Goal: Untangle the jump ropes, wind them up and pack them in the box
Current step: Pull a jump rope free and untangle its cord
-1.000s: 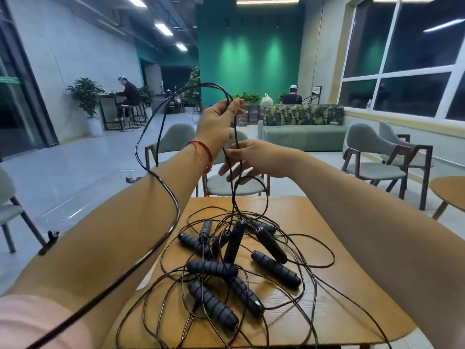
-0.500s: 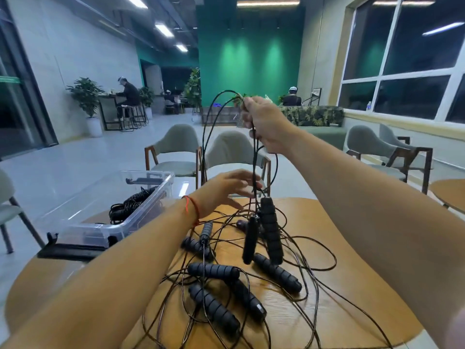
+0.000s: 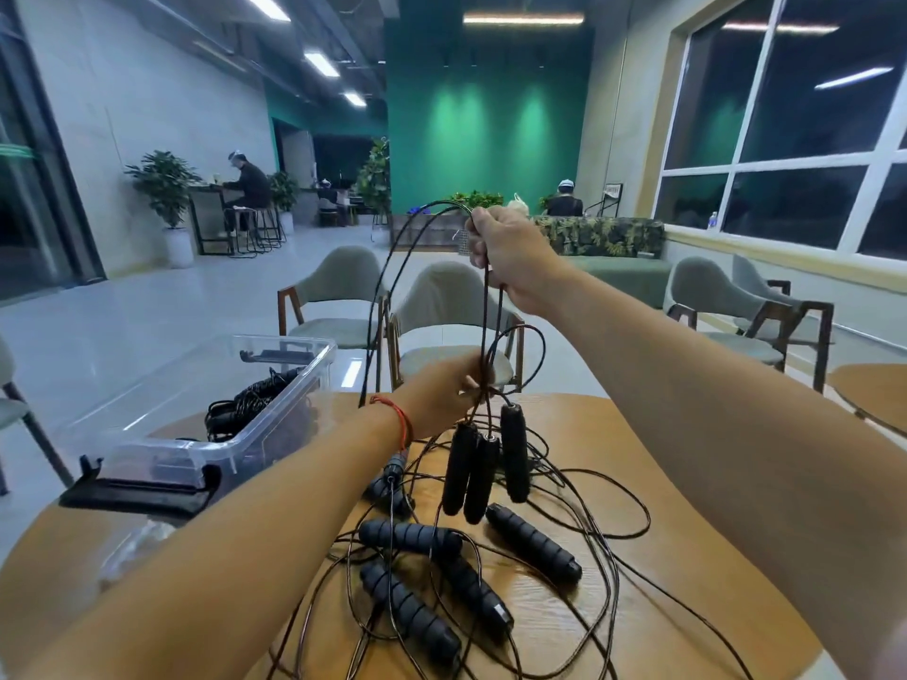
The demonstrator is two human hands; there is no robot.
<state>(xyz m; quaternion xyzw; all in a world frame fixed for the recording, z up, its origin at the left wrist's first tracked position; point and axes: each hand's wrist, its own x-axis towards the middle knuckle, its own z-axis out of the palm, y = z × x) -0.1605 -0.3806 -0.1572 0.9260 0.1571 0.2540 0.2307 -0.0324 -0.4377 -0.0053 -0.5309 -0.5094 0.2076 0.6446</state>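
Observation:
A tangle of black jump ropes (image 3: 491, 571) with ribbed black handles lies on the round wooden table (image 3: 687, 557). My right hand (image 3: 510, 257) is raised above the table and grips thin black cords, a loop arching over to the left. Three handles (image 3: 483, 463) hang upright from those cords just above the pile. My left hand (image 3: 441, 390), with a red string on the wrist, pinches the cords right above the hanging handles. A clear plastic box (image 3: 221, 414) stands at the table's left and holds a wound black rope (image 3: 250, 400).
The box's black-clipped lid edge (image 3: 142, 493) lies at its near end. Grey chairs (image 3: 441, 311) stand behind the table, another table edge (image 3: 873, 390) shows at the right. People sit far back in the room.
My right hand stayed high with the cords while my left hand closed on them. A third handle now hangs with the other two, lifted slightly higher off the pile.

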